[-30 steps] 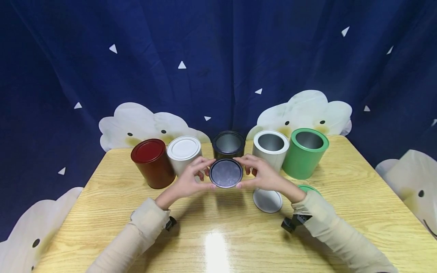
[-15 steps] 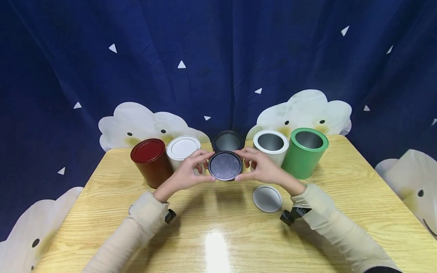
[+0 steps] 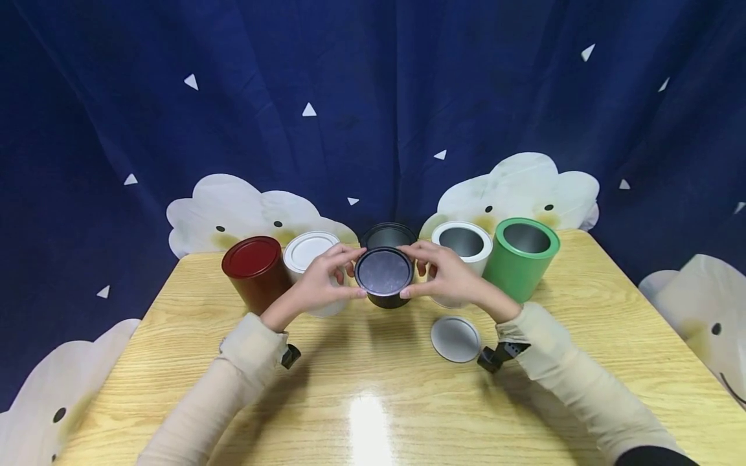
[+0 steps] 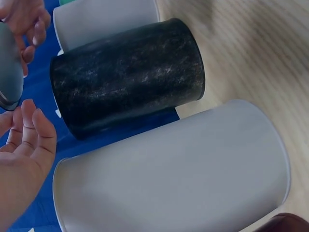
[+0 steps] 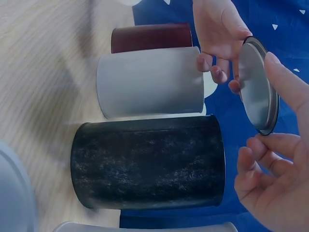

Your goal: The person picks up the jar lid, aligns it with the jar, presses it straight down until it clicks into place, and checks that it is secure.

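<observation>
Between both hands is a round black lid (image 3: pixel 384 272), its edge pinched from either side. My left hand (image 3: pixel 323 280) grips the left edge with thumb and fingertips; my right hand (image 3: pixel 445 277) does the same on the right. In the right wrist view the lid (image 5: pixel 258 87) shows its pale metallic underside, apart from the can's rim. Just beyond it in the head view stands an uncovered black can (image 3: pixel 389 233), partly hidden by the lid. The left wrist view shows this can's scuffed black side (image 4: pixel 128 77).
Left of the black can stand a lidded white can (image 3: pixel 309 251) and a dark red can (image 3: pixel 252 259). Right of it are an uncovered white can (image 3: pixel 463 243) and an uncovered green can (image 3: pixel 520 265). A white lid (image 3: pixel 456 339) lies on the wooden table (image 3: pixel 373 382), near my right wrist.
Both hands have carried the black lid forward, towards and over the near side of the black can. The cans and the white lid have stayed in place.
</observation>
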The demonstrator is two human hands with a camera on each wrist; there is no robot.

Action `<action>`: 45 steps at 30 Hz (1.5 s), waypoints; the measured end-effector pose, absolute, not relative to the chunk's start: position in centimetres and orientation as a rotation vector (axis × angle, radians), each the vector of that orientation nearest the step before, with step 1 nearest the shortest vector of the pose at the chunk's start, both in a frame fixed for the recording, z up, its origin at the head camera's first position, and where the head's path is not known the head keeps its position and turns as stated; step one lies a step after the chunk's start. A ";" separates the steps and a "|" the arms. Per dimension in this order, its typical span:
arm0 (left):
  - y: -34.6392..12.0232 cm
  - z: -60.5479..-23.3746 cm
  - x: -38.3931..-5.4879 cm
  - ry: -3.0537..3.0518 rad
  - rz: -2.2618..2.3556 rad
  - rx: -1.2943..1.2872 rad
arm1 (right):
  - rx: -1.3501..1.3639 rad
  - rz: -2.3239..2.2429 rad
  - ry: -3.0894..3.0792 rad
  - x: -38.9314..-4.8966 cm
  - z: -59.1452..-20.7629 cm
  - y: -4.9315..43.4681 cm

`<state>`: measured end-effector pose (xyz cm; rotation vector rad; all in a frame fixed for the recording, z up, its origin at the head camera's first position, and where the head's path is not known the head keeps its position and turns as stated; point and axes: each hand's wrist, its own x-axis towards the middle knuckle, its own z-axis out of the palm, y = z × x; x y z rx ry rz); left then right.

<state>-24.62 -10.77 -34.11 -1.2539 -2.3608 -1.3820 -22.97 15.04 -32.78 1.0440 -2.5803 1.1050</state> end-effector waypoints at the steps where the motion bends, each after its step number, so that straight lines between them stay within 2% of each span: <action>1: -10.8 -34.0 -24.7 -2.366 -1.381 -1.251 | 1.044 1.104 -2.582 -23.1 -32.7 15.0; 19: -10.5 -32.0 -25.8 -2.435 -1.369 -1.221 | 1.032 1.092 -2.634 -24.9 -31.0 15.1; 45: -10.1 -31.2 -29.0 -2.495 -1.353 -1.212 | 0.994 1.047 -2.748 -27.6 -29.4 15.6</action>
